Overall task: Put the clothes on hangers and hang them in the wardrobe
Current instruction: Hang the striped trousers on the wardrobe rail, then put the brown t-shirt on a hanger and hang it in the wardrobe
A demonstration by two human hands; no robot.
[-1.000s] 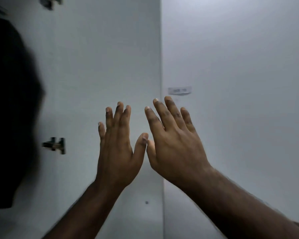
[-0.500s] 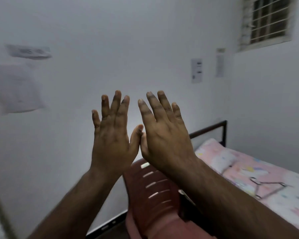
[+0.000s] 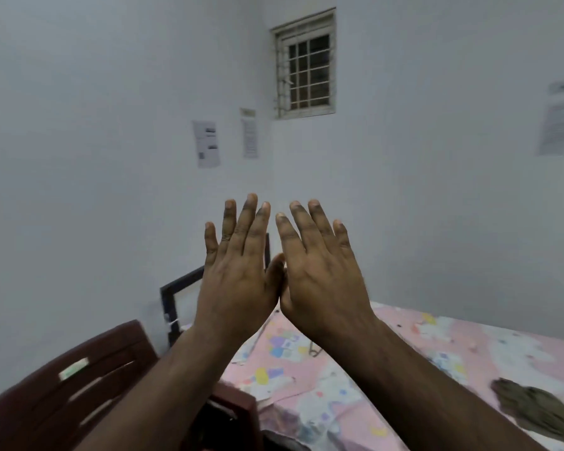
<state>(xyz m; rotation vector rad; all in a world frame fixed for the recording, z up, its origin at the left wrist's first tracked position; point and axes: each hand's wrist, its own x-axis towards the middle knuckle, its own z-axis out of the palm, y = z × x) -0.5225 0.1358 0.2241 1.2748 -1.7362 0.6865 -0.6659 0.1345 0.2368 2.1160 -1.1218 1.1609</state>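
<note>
Both hands are raised with straight, spread fingers, the left hand (image 3: 238,281) and right hand (image 3: 323,281) holding nothing, thumbs touching. The crumpled olive-brown cloth garment (image 3: 541,408) lies low to the right on the pink patterned bed (image 3: 306,385), nearer the right hand; a thin wire hanger (image 3: 315,349) peeks out beneath the wrists.

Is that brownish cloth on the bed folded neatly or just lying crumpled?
Crumpled: the brownish cloth lies in an uneven, wrinkled heap on the pink bedsheet.
</note>
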